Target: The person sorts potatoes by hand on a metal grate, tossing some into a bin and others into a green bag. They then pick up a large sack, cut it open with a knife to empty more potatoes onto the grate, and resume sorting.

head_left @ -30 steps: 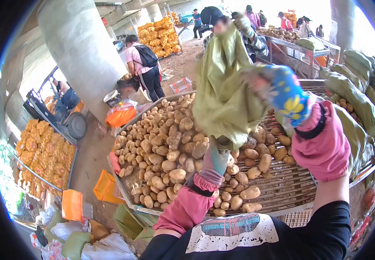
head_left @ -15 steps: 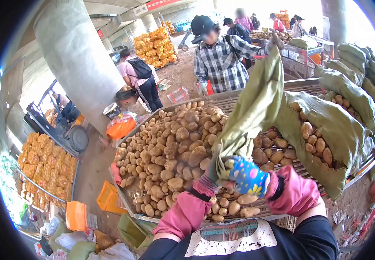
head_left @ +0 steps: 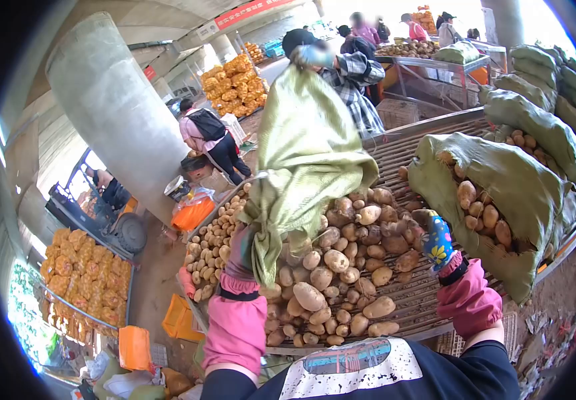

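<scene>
A green woven sack (head_left: pixel 301 133) hangs over the potatoes (head_left: pixel 328 267) on the slatted table. Its top is held up by a gloved hand of the co-worker in a checked shirt (head_left: pixel 358 100) across the table. At the sack's lower left edge my left hand (head_left: pixel 240 252) is closed on the cloth, partly covered by it. My right hand (head_left: pixel 434 237), in a blue patterned glove, is off the sack, near the brown potatoes; its fingers are partly blurred. A second, opened green sack (head_left: pixel 501 180) with potatoes showing lies to the right of my right hand.
Full green sacks (head_left: pixel 534 127) are stacked at the right. An orange crate (head_left: pixel 180 319) stands left of the table (head_left: pixel 428 323). Farther off are a concrete pillar (head_left: pixel 114 113), a forklift (head_left: pixel 101 207), a person with a backpack (head_left: pixel 211 137) and yellow net bags (head_left: pixel 234 83).
The sack has swung left over the pile. My left hand has moved left with its edge, and my right hand has let go and moved right. More potatoes lie in the middle.
</scene>
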